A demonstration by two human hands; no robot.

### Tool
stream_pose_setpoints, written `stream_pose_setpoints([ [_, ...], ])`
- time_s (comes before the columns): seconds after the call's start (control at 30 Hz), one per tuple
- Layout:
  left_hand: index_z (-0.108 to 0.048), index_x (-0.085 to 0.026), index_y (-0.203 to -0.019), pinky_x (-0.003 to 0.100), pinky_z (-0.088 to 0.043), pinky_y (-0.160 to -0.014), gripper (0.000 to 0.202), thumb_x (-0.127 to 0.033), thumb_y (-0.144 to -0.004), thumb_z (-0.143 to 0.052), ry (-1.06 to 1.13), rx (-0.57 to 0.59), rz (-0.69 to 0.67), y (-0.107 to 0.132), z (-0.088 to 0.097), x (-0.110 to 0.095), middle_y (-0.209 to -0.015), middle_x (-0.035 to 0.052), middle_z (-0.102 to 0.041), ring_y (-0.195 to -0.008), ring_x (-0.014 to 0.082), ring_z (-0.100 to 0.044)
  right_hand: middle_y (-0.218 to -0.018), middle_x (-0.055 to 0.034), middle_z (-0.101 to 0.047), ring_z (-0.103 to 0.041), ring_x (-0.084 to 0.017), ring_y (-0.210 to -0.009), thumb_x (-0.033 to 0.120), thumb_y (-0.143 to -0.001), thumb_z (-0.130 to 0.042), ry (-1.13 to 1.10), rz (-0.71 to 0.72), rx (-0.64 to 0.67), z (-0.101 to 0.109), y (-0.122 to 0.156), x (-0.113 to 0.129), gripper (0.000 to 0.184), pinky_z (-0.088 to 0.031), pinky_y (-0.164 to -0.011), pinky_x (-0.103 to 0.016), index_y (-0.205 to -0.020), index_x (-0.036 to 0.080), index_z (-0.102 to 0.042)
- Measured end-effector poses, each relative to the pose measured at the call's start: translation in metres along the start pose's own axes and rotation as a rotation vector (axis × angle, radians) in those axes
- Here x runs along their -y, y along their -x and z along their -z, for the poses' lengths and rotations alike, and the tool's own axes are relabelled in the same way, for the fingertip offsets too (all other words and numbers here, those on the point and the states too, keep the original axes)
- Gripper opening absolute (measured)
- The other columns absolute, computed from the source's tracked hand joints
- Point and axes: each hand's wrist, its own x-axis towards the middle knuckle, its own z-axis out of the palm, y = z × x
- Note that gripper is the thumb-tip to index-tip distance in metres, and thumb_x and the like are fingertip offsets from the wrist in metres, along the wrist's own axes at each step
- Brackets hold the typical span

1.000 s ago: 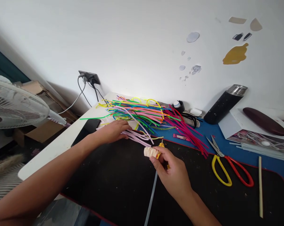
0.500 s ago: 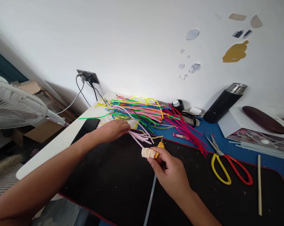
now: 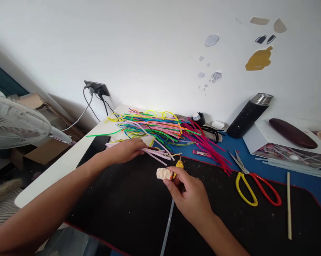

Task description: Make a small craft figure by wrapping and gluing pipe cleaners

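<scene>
My left hand reaches over the mat's back edge, its fingers closed on pale lilac pipe cleaners whose ends stick out to the right. My right hand pinches a small cream-coloured wound piece between thumb and fingers; a bit of orange shows at its right end. Just behind this hand is a yellow glue gun, mostly hidden, and a translucent glue stick runs toward the front from under the hand.
Bright pipe cleaners are heaped at the back. To the right lie open scissors and a pale stick. A black flask leans against the wall beside a white box. A phone lies left; a fan stands beyond.
My left hand has moved slightly left and down over the lilac pipe cleaners. My right hand still holds the cream piece, now apart from the lilac ends. The view has shifted slightly.
</scene>
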Motion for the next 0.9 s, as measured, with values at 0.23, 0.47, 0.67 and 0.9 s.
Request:
stream_pose_setpoints([
  [0.23, -0.073, -0.023, -0.115, 0.036, -0.050, -0.094, 0.030, -0.036, -0.104, -0.048, 0.083, 0.006, 0.063, -0.002, 0.003, -0.001, -0.114, 0.0087, -0.074, -0.105, 0.0269, -0.068, -0.067, 0.0039, -0.071, -0.060, -0.012, -0.049, 0.037, -0.101, -0.064, 0.017, 0.010, 0.005, 0.000, 0.000, 0.001, 0.026, -0.043, -0.055, -0.025, -0.120, 0.021, -0.074],
  [0.47, -0.075, -0.020, -0.094, 0.033, -0.054, -0.083, 0.037, -0.056, -0.096, -0.065, 0.721, -0.312, 0.192, -0.007, 0.022, 0.005, -0.086, 0.0057, -0.074, -0.084, 0.0220, -0.067, -0.066, 0.0043, -0.069, -0.058, -0.011, -0.047, 0.037, -0.102, -0.063, 0.034, 0.036, -0.018, -0.001, 0.000, 0.001, 0.025, -0.042, -0.054, -0.024, -0.117, 0.021, -0.075],
  [0.67, -0.071, -0.016, -0.091, 0.032, -0.058, -0.077, 0.029, -0.042, -0.086, -0.082, 1.367, -0.667, 0.186, -0.010, 0.040, 0.007, -0.079, 0.0048, -0.069, -0.077, 0.0189, -0.068, -0.065, 0.0047, -0.068, -0.056, -0.012, -0.047, 0.038, -0.102, -0.063, 0.031, 0.018, -0.009, -0.001, 0.000, -0.001, 0.024, -0.039, -0.050, -0.025, -0.116, 0.023, -0.075],
  [0.9, -0.063, -0.022, -0.089, 0.033, -0.058, -0.081, 0.024, -0.042, -0.092, -0.076, 1.449, -0.833, 0.099, -0.004, 0.060, 0.002, -0.081, -0.0001, -0.064, -0.080, 0.0170, -0.067, -0.064, 0.0042, -0.068, -0.055, -0.012, -0.045, 0.042, -0.103, -0.062, 0.048, 0.018, -0.001, -0.002, 0.002, -0.002, 0.025, -0.042, -0.053, -0.026, -0.116, 0.025, -0.075],
])
